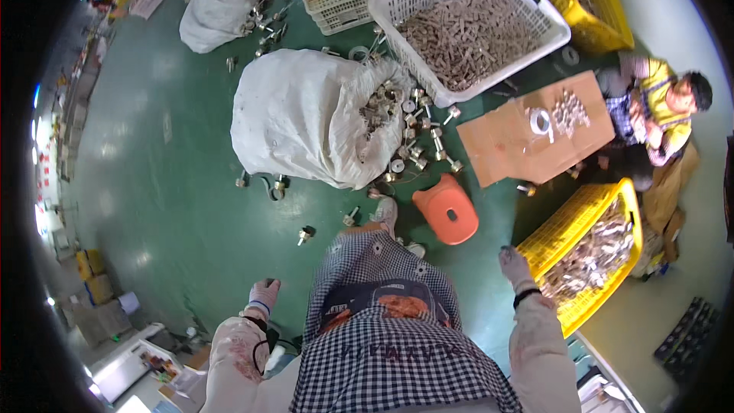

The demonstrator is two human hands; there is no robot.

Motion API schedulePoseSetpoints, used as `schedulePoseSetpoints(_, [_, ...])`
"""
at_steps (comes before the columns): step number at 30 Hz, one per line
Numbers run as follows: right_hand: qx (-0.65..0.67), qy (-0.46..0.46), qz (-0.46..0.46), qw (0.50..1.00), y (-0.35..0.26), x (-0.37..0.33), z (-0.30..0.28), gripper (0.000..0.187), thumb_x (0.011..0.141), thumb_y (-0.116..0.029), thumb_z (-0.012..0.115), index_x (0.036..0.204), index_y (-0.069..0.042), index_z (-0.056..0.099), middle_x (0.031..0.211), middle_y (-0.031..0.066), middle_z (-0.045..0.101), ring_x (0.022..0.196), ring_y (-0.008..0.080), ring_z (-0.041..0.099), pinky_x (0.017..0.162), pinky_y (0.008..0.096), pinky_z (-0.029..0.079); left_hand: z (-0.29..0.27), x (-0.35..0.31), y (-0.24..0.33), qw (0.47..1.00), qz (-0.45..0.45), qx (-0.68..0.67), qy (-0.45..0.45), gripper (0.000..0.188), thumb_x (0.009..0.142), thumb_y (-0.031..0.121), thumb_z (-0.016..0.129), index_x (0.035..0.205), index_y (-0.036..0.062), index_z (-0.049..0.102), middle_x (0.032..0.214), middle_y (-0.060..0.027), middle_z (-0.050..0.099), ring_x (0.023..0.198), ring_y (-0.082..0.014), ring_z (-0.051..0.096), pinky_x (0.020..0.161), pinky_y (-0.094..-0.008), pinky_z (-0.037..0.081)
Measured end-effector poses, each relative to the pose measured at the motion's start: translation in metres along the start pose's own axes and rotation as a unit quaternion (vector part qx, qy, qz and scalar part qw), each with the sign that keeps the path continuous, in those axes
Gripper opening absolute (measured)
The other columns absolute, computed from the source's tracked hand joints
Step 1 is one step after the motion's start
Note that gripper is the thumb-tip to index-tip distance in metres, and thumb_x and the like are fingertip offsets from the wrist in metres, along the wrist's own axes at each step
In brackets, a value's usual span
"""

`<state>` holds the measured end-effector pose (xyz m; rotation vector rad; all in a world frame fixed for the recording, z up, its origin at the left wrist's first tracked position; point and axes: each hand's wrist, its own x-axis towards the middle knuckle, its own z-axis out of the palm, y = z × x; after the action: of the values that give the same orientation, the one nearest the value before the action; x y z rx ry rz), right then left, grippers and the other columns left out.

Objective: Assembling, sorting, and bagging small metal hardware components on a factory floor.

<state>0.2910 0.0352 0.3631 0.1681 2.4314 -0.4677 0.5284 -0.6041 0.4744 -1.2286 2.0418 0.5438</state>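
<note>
My left hand (264, 295), in a pale glove, hangs low over the green floor with its fingers curled in and nothing visible in them. My right hand (515, 265), also gloved, is beside the near corner of a yellow basket (556, 231). Its fingers point forward, slightly apart, and no held thing shows. The basket looks tilted, with many thin metallic pieces (592, 256) inside. Ahead of my feet an orange stool (447, 210) stands on the floor. Beyond it lies a large white sack (294, 118), its mouth open toward several metal fittings (417, 126) with stems.
A white crate (562, 30) full of small grey-brown strips stands far ahead, near another yellow basket (585, 11). At right a seated person (664, 107) works by a cardboard sheet (489, 141) bearing small parts and a tape roll. Loose fittings (305, 235) lie on the floor.
</note>
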Motion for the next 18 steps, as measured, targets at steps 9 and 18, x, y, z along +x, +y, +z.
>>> schedulePoseSetpoints(9, [-0.029, -0.057, 0.078, 0.995, -0.107, 0.069, 0.135, 0.051, 0.088, -0.037, 0.054, 0.135, -0.017, 0.046, 0.126, 0.0122, 0.059, 0.116, 0.0301, 0.055, 0.102, 0.0405, 0.04, -0.097, 0.134, 0.04, 0.98, 0.086, 0.161, 0.085, 0.057, 0.083, 0.035, 0.062, 0.129, 0.0015, 0.053, 0.126, -0.0226, 0.058, 0.119, -0.035, 0.054, 0.1, -0.0387, 0.043])
schedulePoseSetpoints(18, [-0.32, -0.097, 0.03, 0.942, -0.167, 0.224, 0.223, 0.064, 0.087, -0.047, 0.054, 0.145, -0.032, 0.032, 0.156, 0.0057, 0.019, 0.142, 0.0361, 0.018, 0.108, 0.0579, 0.025, -0.067, 0.445, 0.119, 0.984, 0.098, 0.128, 0.081, 0.056, 0.084, 0.034, 0.063, 0.129, 0.0018, 0.053, 0.122, -0.0243, 0.058, 0.115, -0.0383, 0.054, 0.098, -0.0409, 0.044])
